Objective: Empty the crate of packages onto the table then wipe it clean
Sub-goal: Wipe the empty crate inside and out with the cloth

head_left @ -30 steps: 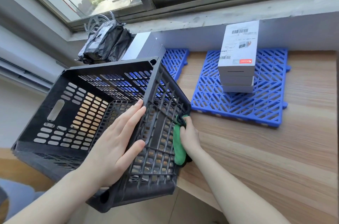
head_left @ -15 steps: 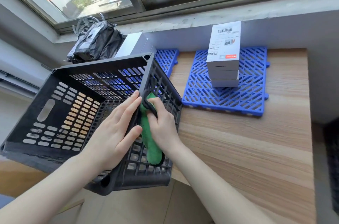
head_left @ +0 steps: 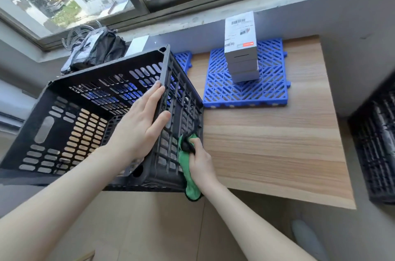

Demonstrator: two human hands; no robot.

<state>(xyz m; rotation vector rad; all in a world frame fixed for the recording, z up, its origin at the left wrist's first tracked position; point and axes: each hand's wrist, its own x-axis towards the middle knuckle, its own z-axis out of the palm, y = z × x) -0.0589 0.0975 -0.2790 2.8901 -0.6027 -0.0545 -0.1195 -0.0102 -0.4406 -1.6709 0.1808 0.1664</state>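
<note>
Right hand (head_left: 201, 163) tight round plush green cloth (head_left: 185, 172) against slotted crate (head_left: 106, 63)

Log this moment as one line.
phase: wiping crate | left hand: flat on crate wall | right hand: grips green cloth on outer wall | boxes: stacked on blue mat

Our left hand (head_left: 140, 126) lies flat, fingers straight, forearm reaching in from near left; our right hand (head_left: 201, 163) beside it grips a green cloth (head_left: 186, 172).

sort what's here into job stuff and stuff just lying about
Job: crate, cloth, left hand steadying crate, right hand gripping cloth, white boxes, table.
Lying about: blue mats, second crate at right, black bag by window.
</note>
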